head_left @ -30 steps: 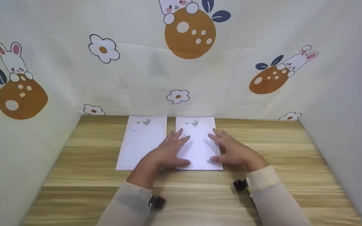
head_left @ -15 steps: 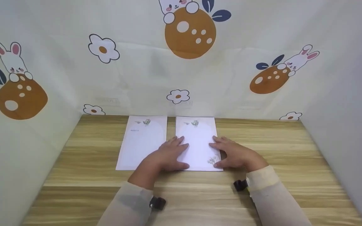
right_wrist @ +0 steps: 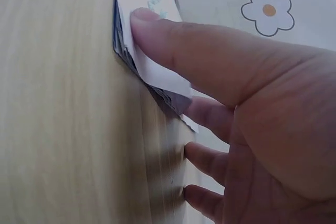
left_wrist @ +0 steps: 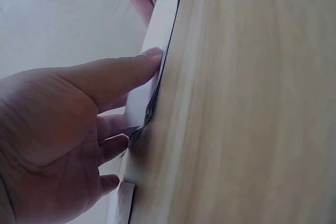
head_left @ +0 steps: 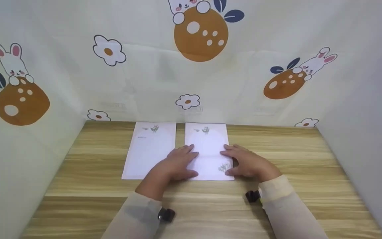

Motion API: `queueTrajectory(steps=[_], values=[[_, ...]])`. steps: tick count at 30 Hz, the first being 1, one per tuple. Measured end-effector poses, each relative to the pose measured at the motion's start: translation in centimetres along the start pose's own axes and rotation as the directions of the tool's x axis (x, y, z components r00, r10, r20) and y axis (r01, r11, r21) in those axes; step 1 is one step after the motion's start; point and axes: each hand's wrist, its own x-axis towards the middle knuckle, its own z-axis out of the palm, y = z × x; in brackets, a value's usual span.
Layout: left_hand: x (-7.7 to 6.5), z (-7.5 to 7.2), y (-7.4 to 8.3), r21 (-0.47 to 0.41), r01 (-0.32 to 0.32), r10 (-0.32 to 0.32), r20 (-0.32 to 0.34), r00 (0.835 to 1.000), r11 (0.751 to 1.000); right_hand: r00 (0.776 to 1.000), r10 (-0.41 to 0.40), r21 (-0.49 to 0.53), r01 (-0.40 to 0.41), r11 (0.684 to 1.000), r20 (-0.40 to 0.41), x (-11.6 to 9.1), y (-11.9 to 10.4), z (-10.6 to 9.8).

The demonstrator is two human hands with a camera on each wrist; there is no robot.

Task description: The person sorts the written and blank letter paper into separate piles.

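A white notepad [head_left: 209,139] lies on the wood-grain table, a small printed picture at its top and a leafy print at its lower right corner. My left hand [head_left: 179,164] is at its left side, fingers spread, thumb resting on the page close to the near edge. Opposite it, my right hand [head_left: 248,162] touches the right side, thumb by the leafy print. In the left wrist view, layered dark-edged pages of the notepad [left_wrist: 149,51] show beneath the thumb. The right wrist view shows the notepad's [right_wrist: 152,72] near corner bending slightly, with the other fingertips at the table.
Left of the notepad lies a similar white pad [head_left: 151,149] with a short printed line, partly covered by my left hand. A patterned cloth [head_left: 144,76] with rabbits and oranges stands behind and on both sides of the table [head_left: 204,209].
Both hands have slid a little toward me along the notepad's sides, then stayed there. A faint crease line now shows across the notepad's page. The left pad has not moved.
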Motion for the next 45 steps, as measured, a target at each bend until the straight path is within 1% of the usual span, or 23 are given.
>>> queueTrajectory(steps=[3,7,12,14,17,21,24,26,29,31,33,36,38,41,43,45], values=[[0.2,0.0,0.0,-0.003,0.003,-0.003,-0.023,1.0,1.0,1.0,-0.003,-0.001,0.003,1.0,-0.017,0.1,-0.1,0.0],[0.2,0.0,0.0,-0.008,0.001,-0.002,-0.065,0.998,1.0,0.999,0.016,-0.002,-0.016,1.0,-0.042,0.3,-0.1,0.1],[0.5,0.0,0.1,0.027,0.015,-0.012,-0.112,0.994,1.0,0.995,0.001,-0.008,-0.002,1.0,-0.099,0.5,-0.2,0.3],[0.6,0.0,0.2,0.027,0.032,-0.029,-0.117,0.993,0.999,0.993,-0.007,-0.007,0.006,1.0,-0.119,0.6,-0.3,0.3],[0.5,0.0,0.3,0.003,0.047,-0.047,-0.113,0.992,0.999,0.99,-0.016,-0.004,0.016,1.0,-0.14,0.7,-0.4,0.3],[0.3,-0.1,0.5,-0.009,0.031,-0.031,-0.12,0.992,0.999,0.986,-0.03,0.013,0.032,0.999,-0.161,0.8,-0.6,0.3],[0.3,-0.1,0.6,-0.021,0.023,-0.025,-0.132,0.991,1.0,0.983,-0.023,0.049,0.032,0.998,-0.18,0.8,-0.7,0.2],[0.3,0.0,0.7,-0.038,0.037,-0.041,-0.134,0.99,0.999,0.98,-0.009,0.071,0.024,0.997,-0.2,0.9,-0.8,0.1],[0.4,0.1,1.0,-0.097,0.078,-0.091,-0.136,0.987,0.992,0.97,0.035,0.104,-0.011,0.995,-0.24,1.0,-0.8,0.0],[0.5,0.1,1.2,-0.147,0.115,-0.137,-0.148,0.979,0.982,0.958,0.087,0.14,-0.05,0.989,-0.274,1.0,-0.9,0.0],[0.6,0.1,1.4,-0.211,0.149,-0.187,-0.173,0.967,0.966,0.94,0.15,0.191,-0.093,0.977,-0.307,1.2,-1.0,-0.1],[0.8,0.1,1.7,-0.319,0.188,-0.262,-0.205,0.943,0.929,0.908,0.249,0.277,-0.158,0.948,-0.335,1.3,-1.3,-0.2],[0.9,0.1,1.8,-0.389,0.191,-0.293,-0.222,0.93,0.901,0.891,0.291,0.315,-0.182,0.932,-0.349,1.4,-1.4,-0.3],[0.9,-0.2,1.9,-0.46,0.183,-0.319,-0.238,0.918,0.869,0.872,0.326,0.351,-0.195,0.916,-0.364,1.3,-1.5,-0.4],[0.8,-0.3,2.1,-0.486,0.169,-0.323,-0.252,0.912,0.857,0.863,0.342,0.377,-0.196,0.905,-0.373,1.2,-1.5,-0.5],[0.7,-0.4,2.3,-0.498,0.164,-0.326,-0.258,0.909,0.851,0.856,0.344,0.397,-0.183,0.899,-0.385,1.0,-1.4,-0.6]])
